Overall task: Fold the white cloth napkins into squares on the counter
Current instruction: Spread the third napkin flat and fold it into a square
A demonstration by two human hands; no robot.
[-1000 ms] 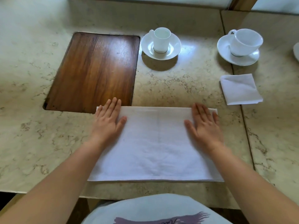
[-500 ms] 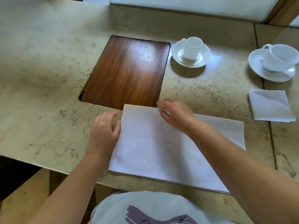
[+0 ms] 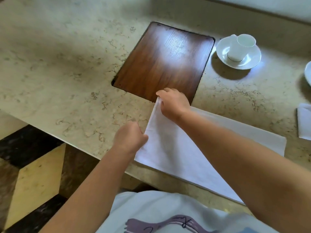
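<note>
Head view looks down on a broad beige marble-patterned tabletop (image 3: 67,68), smooth and veined with brown flecks, its near edge running diagonally above a floor of dark and pale yellow stone tiles (image 3: 32,175). Set flush into the stone is a dark brown rectangular wooden panel with rounded corners (image 3: 165,63), glossy enough to catch a bluish sheen along its grain.

Across the near part of the tabletop lies the long white rectangular cloth napkin (image 3: 176,148), matte and finely woven, flat over most of its length and reaching right up to the tabletop's front edge. Its left short edge is lifted off the stone. The right hand (image 3: 173,102), arm crossing over the cloth, has its grip closed in a pinch on the far left corner, just over the wooden panel's near edge. The left hand (image 3: 130,137) has its grip curled tight on the same left edge, nearer the front.

Beyond the panel's right side sits a round white glazed saucer (image 3: 223,52) holding a small white porcelain cup (image 3: 240,47); what is inside the cup cannot be told. At the right border, well apart, a folded white cloth square (image 3: 304,125) is partly cut off.
</note>
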